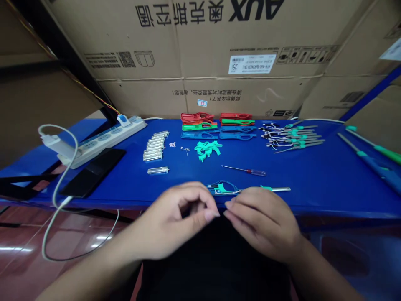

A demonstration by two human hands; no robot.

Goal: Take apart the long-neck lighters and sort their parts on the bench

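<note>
My left hand is closed in a pinch, thumb tip against index finger, above the table's front edge. Facing it, my right hand also has its thumb and fingers pressed together. Any small thing between the fingertips is too small to make out. Just behind both hands lies a blue half-shell of a long-necked lighter, with a green trigger, wires and a metal tube showing in part. A screwdriver with a clear purplish handle rests beyond it. A single clear fuel tank lies to the left.
Farther back are a row of fuel tanks, green triggers, stacked coloured shells and wired metal tubes. A power strip and a phone with a cable occupy the left. Cardboard stands behind.
</note>
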